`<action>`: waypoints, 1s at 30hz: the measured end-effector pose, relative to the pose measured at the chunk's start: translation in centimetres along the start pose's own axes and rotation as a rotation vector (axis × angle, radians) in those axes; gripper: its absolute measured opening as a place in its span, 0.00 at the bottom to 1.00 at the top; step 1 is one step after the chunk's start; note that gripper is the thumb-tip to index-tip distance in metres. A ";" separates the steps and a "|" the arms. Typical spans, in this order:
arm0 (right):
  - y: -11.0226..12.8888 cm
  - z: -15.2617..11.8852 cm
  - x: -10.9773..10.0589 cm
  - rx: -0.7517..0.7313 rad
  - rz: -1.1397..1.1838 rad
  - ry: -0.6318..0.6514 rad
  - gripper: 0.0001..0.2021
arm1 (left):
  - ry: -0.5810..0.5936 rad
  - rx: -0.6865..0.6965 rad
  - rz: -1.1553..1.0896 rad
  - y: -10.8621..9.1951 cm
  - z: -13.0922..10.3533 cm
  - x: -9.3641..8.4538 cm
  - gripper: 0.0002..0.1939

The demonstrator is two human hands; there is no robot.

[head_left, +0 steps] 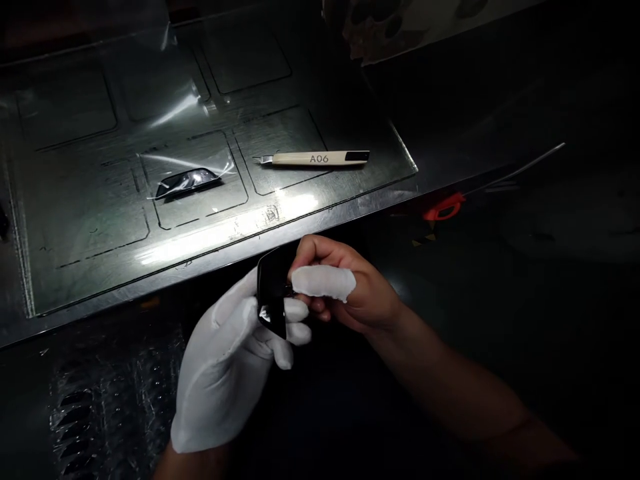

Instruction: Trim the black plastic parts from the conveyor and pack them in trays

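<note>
A glossy black trapezoid-shaped part [271, 293] is gripped in my left hand [225, 360], which wears a white glove. Its fingers wrap behind the part and the thumb presses the near side. My right hand [335, 283], bare but for a white cover on the thumb, pinches at the part's right edge. What lies between those fingertips is too small to make out. On the table above my hands, a similar black part [189, 182] rests on clear film. Right of it lies a craft knife [320, 158] marked A06, its blade pointing left.
The metal table [200, 267] carries a clear sheet with dark outlined rectangles, and its front edge runs just above my hands. A clear plastic tray [115, 400] with several black parts sits at lower left. A red-handled tool [445, 207] is at right, below the edge.
</note>
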State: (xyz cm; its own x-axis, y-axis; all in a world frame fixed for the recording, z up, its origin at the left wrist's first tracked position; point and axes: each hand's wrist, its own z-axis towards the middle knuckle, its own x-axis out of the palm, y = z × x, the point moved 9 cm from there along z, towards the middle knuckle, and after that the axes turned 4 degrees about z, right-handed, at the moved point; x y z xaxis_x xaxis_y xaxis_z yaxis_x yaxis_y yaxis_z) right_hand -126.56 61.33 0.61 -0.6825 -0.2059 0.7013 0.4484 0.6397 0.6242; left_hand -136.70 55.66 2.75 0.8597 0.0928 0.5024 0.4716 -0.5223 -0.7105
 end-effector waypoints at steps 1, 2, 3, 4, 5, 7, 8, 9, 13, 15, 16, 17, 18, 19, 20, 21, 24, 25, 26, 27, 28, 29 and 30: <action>0.1 0.0 0.1 -0.005 -0.009 0.008 0.08 | 0.001 -0.001 -0.005 0.0 0.0 0.0 0.15; 0.2 0.0 0.1 -0.009 -0.015 0.012 0.07 | 0.001 0.001 -0.010 0.0 0.0 -0.1 0.15; 0.2 0.1 0.2 -0.012 -0.019 0.015 0.07 | 0.002 0.005 -0.016 0.0 0.0 -0.1 0.15; 0.3 0.1 0.2 -0.014 -0.020 0.016 0.08 | 0.002 0.014 -0.021 -0.1 0.0 -0.1 0.15; 0.3 0.1 0.3 -0.017 -0.019 0.018 0.08 | 0.001 0.024 -0.021 -0.2 0.0 -0.1 0.15; 0.4 0.2 0.4 -0.016 -0.017 0.021 0.08 | 0.000 0.046 -0.012 -0.4 0.0 0.0 0.16; 0.3 0.3 0.4 -0.013 -0.017 0.022 0.07 | -0.002 0.049 -0.008 -0.4 0.0 0.0 0.16; 0.3 0.3 0.4 -0.010 -0.017 0.022 0.07 | -0.002 0.048 -0.005 -0.4 0.0 0.0 0.16; 0.2 0.4 0.4 -0.003 -0.021 0.024 0.06 | -0.005 0.046 -0.004 -0.3 0.1 -0.1 0.16; 0.2 0.4 0.4 -0.006 -0.027 0.026 0.06 | -0.012 0.056 0.010 -0.4 0.0 -0.2 0.16; 0.2 0.4 0.4 -0.009 -0.032 0.029 0.06 | -0.018 0.053 0.016 -0.4 0.0 -0.2 0.17; 0.3 0.4 0.4 -0.015 -0.036 0.035 0.06 | -0.023 0.044 0.021 -0.4 0.0 -0.3 0.17; 0.3 0.3 0.4 -0.022 -0.042 0.041 0.06 | -0.025 0.037 0.025 -0.4 0.0 -0.3 0.16; 0.4 0.3 0.4 -0.031 -0.046 0.049 0.06 | -0.024 0.030 0.027 -0.4 0.0 -0.3 0.16; 0.5 0.2 0.4 -0.043 -0.051 0.059 0.07 | -0.019 0.024 0.028 -0.4 0.0 -0.3 0.15; 0.6 0.2 0.5 -0.060 -0.055 0.075 0.07 | -0.014 0.019 0.031 -0.4 0.0 -0.3 0.15; 1.5 -0.1 0.9 -0.155 -0.081 0.128 0.07 | -0.009 0.022 0.051 -0.2 -0.1 -0.6 0.16; 2.0 -0.3 1.1 -0.204 -0.102 0.135 0.07 | -0.013 0.024 0.059 -0.2 -0.1 -0.8 0.16; 2.5 -0.4 1.1 -0.253 -0.133 0.133 0.06 | -0.019 0.025 0.067 -0.1 -0.2 -1.0 0.17; 2.9 -0.6 1.2 -0.295 -0.166 0.127 0.06 | -0.026 0.025 0.071 0.0 -0.2 -1.2 0.17; 3.3 -0.8 1.2 -0.327 -0.197 0.123 0.07 | -0.036 0.018 0.070 0.1 -0.2 -1.3 0.18; 3.5 -0.9 1.3 -0.349 -0.221 0.124 0.07 | -0.044 0.007 0.067 0.3 -0.3 -1.5 0.19; 3.6 -1.0 1.4 -0.361 -0.240 0.130 0.08 | -0.053 -0.005 0.063 0.4 -0.3 -1.6 0.19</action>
State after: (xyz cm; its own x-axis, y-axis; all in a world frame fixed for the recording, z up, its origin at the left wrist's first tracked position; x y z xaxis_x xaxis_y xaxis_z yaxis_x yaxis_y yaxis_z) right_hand -125.33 62.57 4.21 -0.7241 -0.4230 0.5448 0.4742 0.2683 0.8386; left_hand -137.94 55.01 1.82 0.8967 0.1040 0.4303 0.4156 -0.5327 -0.7373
